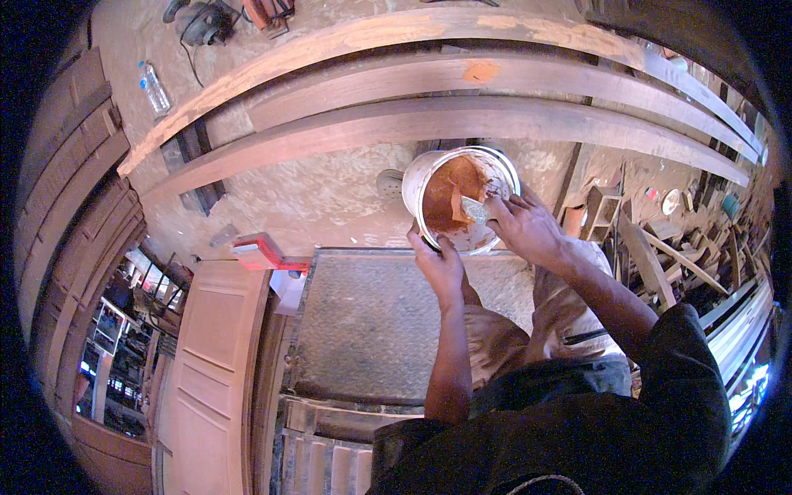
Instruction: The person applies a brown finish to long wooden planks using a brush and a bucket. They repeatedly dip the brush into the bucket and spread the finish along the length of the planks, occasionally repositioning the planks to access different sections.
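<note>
A white bucket (415, 188) is tipped toward me, with orange-brown paste (464, 172) inside and smears of it on the inner wall. My left hand (440, 266) is closed on the bucket's near rim and holds it tilted. Inside the mouth, my right hand (528, 229) grips a putty knife (473, 211), whose blade is partly coated with the paste. The right fingers hide part of the knife's handle. Just beyond the bucket lies a long wooden beam (379, 124).
Two more long beams run behind it, the farthest (396, 31) with orange patches. A panelled door (210, 355) and a red box (257, 252) stand at left. Wood scraps (685, 247) are piled at right. A plastic bottle (154, 89) lies far left.
</note>
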### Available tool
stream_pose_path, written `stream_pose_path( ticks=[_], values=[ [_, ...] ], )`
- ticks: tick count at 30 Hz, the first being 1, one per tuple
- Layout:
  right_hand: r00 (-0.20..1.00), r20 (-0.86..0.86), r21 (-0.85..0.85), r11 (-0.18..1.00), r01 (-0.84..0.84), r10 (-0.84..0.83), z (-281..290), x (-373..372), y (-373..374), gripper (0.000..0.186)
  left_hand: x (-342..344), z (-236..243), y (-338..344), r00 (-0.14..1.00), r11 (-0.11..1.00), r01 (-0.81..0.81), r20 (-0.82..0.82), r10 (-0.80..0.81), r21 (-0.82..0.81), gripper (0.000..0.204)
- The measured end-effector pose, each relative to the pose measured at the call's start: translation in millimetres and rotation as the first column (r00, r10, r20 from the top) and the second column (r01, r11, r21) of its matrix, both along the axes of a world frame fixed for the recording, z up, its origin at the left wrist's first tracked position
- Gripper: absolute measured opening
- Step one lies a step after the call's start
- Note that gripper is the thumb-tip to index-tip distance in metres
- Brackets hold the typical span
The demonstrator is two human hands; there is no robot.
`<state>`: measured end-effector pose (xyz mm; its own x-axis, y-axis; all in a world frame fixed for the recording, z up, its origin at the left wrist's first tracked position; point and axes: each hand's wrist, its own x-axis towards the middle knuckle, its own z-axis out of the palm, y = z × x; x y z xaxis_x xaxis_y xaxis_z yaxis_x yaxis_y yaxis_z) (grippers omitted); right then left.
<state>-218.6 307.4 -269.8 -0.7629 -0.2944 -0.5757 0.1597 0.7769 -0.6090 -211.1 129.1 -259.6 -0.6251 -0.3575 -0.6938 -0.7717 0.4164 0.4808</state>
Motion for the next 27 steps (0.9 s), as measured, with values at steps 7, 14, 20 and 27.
stream_pose_path(
  ticks=[7, 14, 20, 27],
  values=[
    [0.992, 0.087, 0.176, 0.979, -0.107, 0.093, 11, -1, -2, 0.041, 5, -4, 2, 0.999, 1.000, 0.006, -0.033, -0.005, 0.016, 0.033],
    [0.996, 0.065, 0.142, 0.989, 0.045, -0.055, 11, 14, 2, 0.031, 14, -19, -5, 0.997, 0.996, -0.025, -0.068, 0.031, 0.084, 0.036],
    [0.945, 0.172, -0.099, 0.949, 0.299, -0.279, -8, 33, 12, 0.020, 6, -12, 4, 0.997, 0.991, -0.069, 0.035, 0.065, 0.111, 0.037],
    [0.598, 0.670, -0.037, 0.785, 0.619, -0.440, 5, 10, 15, 0.014, 6, -18, 5, 0.998, 0.996, 0.048, -0.054, -0.043, 0.082, 0.043]
  ],
)
